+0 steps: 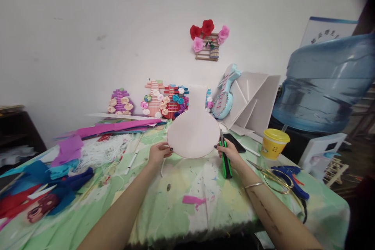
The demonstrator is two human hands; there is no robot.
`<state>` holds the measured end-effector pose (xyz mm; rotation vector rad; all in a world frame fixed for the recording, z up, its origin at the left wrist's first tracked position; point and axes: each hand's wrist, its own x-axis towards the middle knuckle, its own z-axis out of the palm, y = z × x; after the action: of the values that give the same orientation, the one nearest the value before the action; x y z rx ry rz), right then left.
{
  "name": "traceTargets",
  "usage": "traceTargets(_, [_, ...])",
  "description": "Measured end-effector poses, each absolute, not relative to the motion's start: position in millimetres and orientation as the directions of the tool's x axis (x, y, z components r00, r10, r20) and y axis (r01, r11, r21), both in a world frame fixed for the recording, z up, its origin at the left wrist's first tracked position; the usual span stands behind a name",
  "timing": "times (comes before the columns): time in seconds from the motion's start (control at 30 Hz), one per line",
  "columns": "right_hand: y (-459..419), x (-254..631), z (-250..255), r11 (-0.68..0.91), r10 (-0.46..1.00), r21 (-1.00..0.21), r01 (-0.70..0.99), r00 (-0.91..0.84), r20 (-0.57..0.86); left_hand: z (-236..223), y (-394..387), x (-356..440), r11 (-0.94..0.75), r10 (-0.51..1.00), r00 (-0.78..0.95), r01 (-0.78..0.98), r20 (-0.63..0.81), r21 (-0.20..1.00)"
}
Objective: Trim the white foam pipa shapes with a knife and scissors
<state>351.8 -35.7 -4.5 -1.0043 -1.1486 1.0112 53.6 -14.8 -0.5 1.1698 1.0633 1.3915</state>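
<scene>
A white foam-board cutout [195, 133], round below with a straight neck on top, stands upright between my hands over the table. My left hand [158, 154] pinches its lower left edge, thumb toward me. At the lower right edge, my right hand [228, 152] grips the cutout and also holds a green and black utility knife [225, 160], its blade end pointing up and away. A thin white strip [162, 167] hangs or lies just below my left hand; I cannot tell which. Behind the right hand lies a black phone-like slab [234, 142].
Gold-handled scissors [277, 177] and a blue tool [293, 183] lie at right, near a yellow tub [275, 143] and a large water bottle [325, 86]. White string [104, 150] and coloured felt [43, 183] cover the left. Decorated instrument shapes [155, 99] and white boards [252, 97] stand behind.
</scene>
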Motion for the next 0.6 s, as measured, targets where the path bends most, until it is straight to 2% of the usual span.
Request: traceTargets(0.6, [-32.5, 352.2, -5.8, 0.221, 0.971, -0.962, -0.163, 0.133, 0.2, -5.0, -12.6, 52.4, -0.104, 0.994, 0.012, -0.134, 0.106, 0.986])
